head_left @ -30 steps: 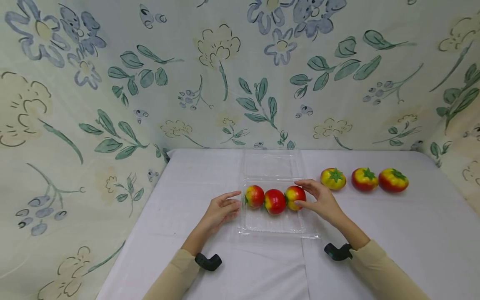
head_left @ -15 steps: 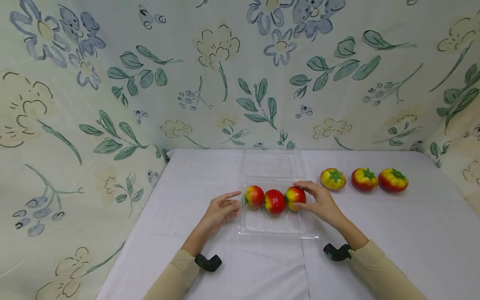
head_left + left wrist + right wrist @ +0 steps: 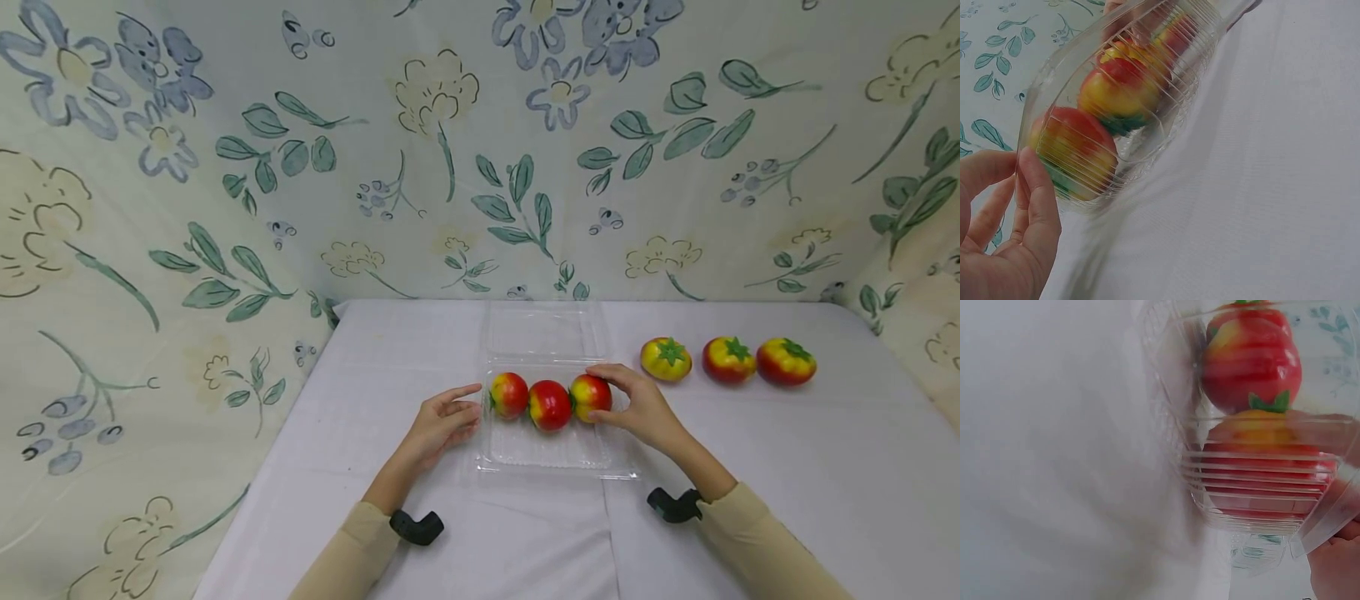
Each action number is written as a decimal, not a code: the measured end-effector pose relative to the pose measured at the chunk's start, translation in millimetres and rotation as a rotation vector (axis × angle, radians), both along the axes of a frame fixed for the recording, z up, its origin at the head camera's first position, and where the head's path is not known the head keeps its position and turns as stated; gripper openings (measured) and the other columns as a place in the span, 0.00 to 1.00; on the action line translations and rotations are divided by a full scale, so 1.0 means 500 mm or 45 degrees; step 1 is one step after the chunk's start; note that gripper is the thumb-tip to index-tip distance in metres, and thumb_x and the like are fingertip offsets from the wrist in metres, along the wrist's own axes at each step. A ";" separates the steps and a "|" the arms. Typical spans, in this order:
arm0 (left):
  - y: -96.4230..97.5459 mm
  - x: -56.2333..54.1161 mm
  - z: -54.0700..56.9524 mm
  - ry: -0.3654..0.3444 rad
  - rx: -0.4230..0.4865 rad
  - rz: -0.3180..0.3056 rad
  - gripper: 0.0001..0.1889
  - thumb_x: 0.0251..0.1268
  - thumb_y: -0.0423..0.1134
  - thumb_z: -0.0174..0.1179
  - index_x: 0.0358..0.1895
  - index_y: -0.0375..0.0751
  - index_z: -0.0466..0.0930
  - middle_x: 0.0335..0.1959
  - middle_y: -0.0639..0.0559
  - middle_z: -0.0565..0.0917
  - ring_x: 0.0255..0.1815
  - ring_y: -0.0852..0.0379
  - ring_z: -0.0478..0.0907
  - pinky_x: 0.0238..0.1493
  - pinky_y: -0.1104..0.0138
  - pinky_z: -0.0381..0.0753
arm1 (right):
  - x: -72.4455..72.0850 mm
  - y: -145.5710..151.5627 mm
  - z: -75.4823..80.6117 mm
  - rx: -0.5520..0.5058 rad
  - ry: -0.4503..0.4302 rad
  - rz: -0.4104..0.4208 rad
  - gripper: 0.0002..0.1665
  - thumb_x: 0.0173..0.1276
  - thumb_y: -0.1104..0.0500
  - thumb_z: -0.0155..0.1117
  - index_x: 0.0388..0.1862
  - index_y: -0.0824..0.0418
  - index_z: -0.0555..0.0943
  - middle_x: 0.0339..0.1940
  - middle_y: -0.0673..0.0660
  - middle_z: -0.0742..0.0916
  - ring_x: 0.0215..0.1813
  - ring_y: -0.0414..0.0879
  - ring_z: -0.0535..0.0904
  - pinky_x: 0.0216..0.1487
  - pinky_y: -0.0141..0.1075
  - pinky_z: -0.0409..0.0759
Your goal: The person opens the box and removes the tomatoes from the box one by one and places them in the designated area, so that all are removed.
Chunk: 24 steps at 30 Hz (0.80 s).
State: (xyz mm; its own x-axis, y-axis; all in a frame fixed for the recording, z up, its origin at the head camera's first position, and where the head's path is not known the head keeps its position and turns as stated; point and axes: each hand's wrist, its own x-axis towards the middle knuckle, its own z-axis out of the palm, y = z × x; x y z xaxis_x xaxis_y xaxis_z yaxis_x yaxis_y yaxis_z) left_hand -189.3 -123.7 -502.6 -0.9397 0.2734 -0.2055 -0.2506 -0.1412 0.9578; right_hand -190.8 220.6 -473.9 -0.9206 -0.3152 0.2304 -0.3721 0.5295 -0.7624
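A clear plastic clamshell box (image 3: 543, 452) lies with its lid (image 3: 543, 329) folded back behind it. Side by side in its base sit three tomato-like toy fruits, red and yellow with green leafy tops: a left one (image 3: 510, 394), a middle one (image 3: 550, 406) and a right one (image 3: 590, 397). My left hand (image 3: 441, 427) pinches the box's left rim between thumb and fingers, as the left wrist view (image 3: 1019, 237) shows. Thumb and fingers of my right hand (image 3: 643, 410) grip the right toy fruit inside the box. Through the ribbed wall, the right wrist view shows that fruit (image 3: 1260, 481).
Three more toy fruits, a yellow one (image 3: 666, 359) and two redder ones (image 3: 729, 360) (image 3: 786, 362), stand in a row at the back right. White cloth (image 3: 375, 367) covers the table, and a flower-patterned curtain (image 3: 300, 208) rises behind its far edge.
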 end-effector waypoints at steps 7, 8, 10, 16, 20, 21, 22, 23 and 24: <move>0.001 0.000 0.000 -0.020 -0.011 0.010 0.24 0.67 0.27 0.63 0.67 0.37 0.75 0.42 0.46 0.83 0.36 0.57 0.82 0.43 0.67 0.86 | -0.002 0.002 -0.004 0.027 0.021 0.001 0.40 0.51 0.68 0.80 0.64 0.67 0.76 0.61 0.63 0.80 0.65 0.62 0.74 0.64 0.59 0.71; 0.001 0.000 -0.001 -0.020 -0.013 0.009 0.25 0.67 0.28 0.63 0.67 0.37 0.75 0.42 0.46 0.83 0.37 0.57 0.82 0.43 0.67 0.86 | -0.002 0.002 -0.006 0.031 0.024 -0.002 0.40 0.51 0.68 0.81 0.64 0.66 0.77 0.61 0.63 0.81 0.65 0.62 0.74 0.64 0.59 0.71; 0.001 -0.001 -0.002 -0.019 -0.011 0.008 0.25 0.67 0.27 0.63 0.67 0.36 0.74 0.42 0.46 0.83 0.37 0.57 0.82 0.43 0.67 0.86 | -0.002 0.003 -0.007 0.037 0.030 -0.008 0.39 0.51 0.67 0.81 0.64 0.66 0.77 0.61 0.63 0.81 0.65 0.62 0.74 0.64 0.60 0.71; 0.000 -0.002 -0.004 -0.006 0.006 -0.001 0.24 0.67 0.27 0.63 0.67 0.36 0.74 0.42 0.46 0.83 0.35 0.57 0.82 0.42 0.67 0.86 | 0.002 0.003 -0.008 0.053 0.068 -0.018 0.39 0.50 0.66 0.82 0.63 0.66 0.78 0.60 0.62 0.82 0.64 0.61 0.75 0.64 0.59 0.71; -0.001 -0.002 -0.004 0.012 0.004 -0.011 0.24 0.68 0.28 0.63 0.67 0.35 0.74 0.41 0.46 0.83 0.35 0.57 0.82 0.42 0.67 0.86 | 0.004 0.003 -0.005 0.070 0.092 -0.022 0.39 0.49 0.65 0.83 0.62 0.66 0.79 0.59 0.61 0.82 0.63 0.60 0.76 0.63 0.58 0.72; -0.001 -0.002 -0.003 0.014 0.000 -0.013 0.24 0.68 0.28 0.63 0.67 0.35 0.74 0.41 0.46 0.83 0.35 0.57 0.82 0.42 0.67 0.86 | 0.005 0.002 -0.002 0.072 0.097 -0.020 0.39 0.49 0.64 0.83 0.62 0.66 0.79 0.59 0.61 0.82 0.62 0.60 0.76 0.63 0.58 0.72; -0.001 -0.002 -0.003 0.015 -0.004 -0.014 0.24 0.68 0.29 0.63 0.67 0.35 0.74 0.41 0.46 0.82 0.35 0.57 0.82 0.42 0.67 0.86 | 0.006 0.003 -0.001 0.069 0.096 -0.019 0.39 0.49 0.64 0.83 0.62 0.66 0.79 0.59 0.61 0.82 0.62 0.60 0.76 0.63 0.58 0.73; -0.001 -0.002 -0.002 0.010 -0.006 -0.012 0.24 0.68 0.29 0.63 0.67 0.36 0.74 0.41 0.46 0.82 0.35 0.57 0.82 0.42 0.67 0.86 | 0.007 0.003 0.001 0.065 0.095 -0.018 0.39 0.49 0.64 0.83 0.62 0.66 0.79 0.59 0.61 0.82 0.62 0.61 0.76 0.63 0.59 0.73; -0.001 -0.002 -0.001 0.009 -0.011 -0.010 0.24 0.68 0.28 0.63 0.67 0.36 0.74 0.42 0.46 0.82 0.36 0.57 0.82 0.42 0.67 0.86 | 0.008 0.003 0.003 0.064 0.099 -0.018 0.39 0.49 0.64 0.83 0.62 0.65 0.79 0.59 0.61 0.82 0.62 0.60 0.76 0.63 0.58 0.73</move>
